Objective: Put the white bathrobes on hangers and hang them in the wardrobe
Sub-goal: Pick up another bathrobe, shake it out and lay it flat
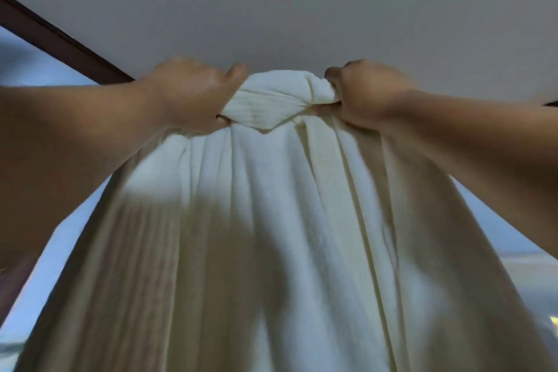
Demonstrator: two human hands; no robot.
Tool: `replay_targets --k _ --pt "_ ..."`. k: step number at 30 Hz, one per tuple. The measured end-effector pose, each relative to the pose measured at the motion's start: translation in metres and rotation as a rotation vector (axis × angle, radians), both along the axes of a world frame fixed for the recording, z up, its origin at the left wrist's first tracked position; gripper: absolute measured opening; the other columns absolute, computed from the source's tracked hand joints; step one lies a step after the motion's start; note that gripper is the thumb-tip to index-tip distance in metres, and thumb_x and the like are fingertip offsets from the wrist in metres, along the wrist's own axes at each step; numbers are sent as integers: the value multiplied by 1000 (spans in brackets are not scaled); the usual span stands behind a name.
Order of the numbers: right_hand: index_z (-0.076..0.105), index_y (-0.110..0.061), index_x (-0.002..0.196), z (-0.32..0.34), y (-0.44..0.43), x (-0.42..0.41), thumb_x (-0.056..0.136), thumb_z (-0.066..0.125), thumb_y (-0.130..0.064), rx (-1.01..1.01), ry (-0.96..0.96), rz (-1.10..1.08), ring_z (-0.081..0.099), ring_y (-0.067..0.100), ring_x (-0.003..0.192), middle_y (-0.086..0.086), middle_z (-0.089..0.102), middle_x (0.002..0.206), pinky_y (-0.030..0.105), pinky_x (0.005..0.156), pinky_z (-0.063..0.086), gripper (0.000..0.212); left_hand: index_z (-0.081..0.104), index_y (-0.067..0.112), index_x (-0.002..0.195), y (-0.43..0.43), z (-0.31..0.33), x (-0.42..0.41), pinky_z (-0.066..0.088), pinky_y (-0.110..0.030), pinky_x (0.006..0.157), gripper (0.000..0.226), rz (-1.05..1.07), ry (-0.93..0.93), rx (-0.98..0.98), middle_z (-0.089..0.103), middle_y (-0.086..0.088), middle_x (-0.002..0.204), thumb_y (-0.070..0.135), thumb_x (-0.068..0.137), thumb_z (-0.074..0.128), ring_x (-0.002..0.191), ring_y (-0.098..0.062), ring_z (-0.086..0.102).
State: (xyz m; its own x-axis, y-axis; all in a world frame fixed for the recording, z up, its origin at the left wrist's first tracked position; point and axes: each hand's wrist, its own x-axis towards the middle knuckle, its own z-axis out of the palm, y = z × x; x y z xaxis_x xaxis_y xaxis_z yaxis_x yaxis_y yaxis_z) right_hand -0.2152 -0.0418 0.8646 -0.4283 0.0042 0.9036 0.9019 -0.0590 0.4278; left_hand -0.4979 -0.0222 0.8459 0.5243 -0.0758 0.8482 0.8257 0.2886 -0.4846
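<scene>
A white bathrobe (271, 220) hangs in long folds in front of me, held up high with both arms raised. My left hand (193, 90) grips the bunched top edge of the robe at its left end. A short way to the right, my right hand (365, 90) grips the same bunched edge at its right end. Between the two fists the cloth is gathered into a thick ribbed roll. No hanger or wardrobe shows in this view.
A plain grey ceiling or wall (287, 3) fills the top of the view. A dark wooden trim (60, 42) runs diagonally at the upper left. Pale blue surfaces (33, 63) show on either side of the robe.
</scene>
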Motion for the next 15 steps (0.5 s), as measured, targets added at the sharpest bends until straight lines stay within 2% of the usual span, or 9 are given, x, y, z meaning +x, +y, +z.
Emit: replay_targets --k 2,4,6,8,11,13,15 --pt "55 -23 103 -5 18 -40 87 54 -71 -34 -15 109 54 29 85 3 54 90 34 70 39 50 30 10 121 -4 -2 -51 39 -39 60 61 96 -5 4 68 -13 95 47 83 60 80 -41 68" --pt "47 -30 86 -10 38 -78 86 47 -78 -69 -27 225 54 29 83 -2 53 80 34 69 38 48 33 12 120 -11 -1 -97 37 -37 59 53 155 -20 -2 68 -11 97 43 85 57 79 -40 67" --pt "35 -30 71 -15 59 -128 87 42 -78 -78 -39 334 47 25 76 -10 43 69 34 66 36 51 34 14 120 -24 0 -146 35 -35 59 46 207 -33 -43 66 -9 101 34 85 58 79 -38 66" --pt "35 -29 70 -19 77 -177 90 40 -76 -89 -50 446 44 22 72 -11 42 68 34 64 34 51 36 16 117 -37 -1 -186 33 -34 60 40 240 -86 -110 63 -6 96 27 87 58 76 -35 63" --pt "40 -26 75 -27 95 -247 94 39 -70 -104 -70 611 45 18 66 -8 48 69 34 58 31 48 33 19 107 -48 1 -241 34 -35 56 29 213 -204 -247 53 1 79 19 90 57 65 -23 52" --pt "39 -27 74 -33 107 -284 97 39 -64 -137 -84 701 45 10 63 -7 49 69 32 55 30 44 36 20 107 -50 3 -271 38 -36 61 25 178 -309 -350 57 -5 83 20 93 56 70 -25 54" --pt "43 -27 78 -35 125 -322 99 39 -60 -183 -98 796 47 10 66 -4 51 70 33 57 32 39 43 17 101 -50 2 -299 41 -34 60 19 87 -434 -474 61 -9 86 26 92 58 70 -24 56"
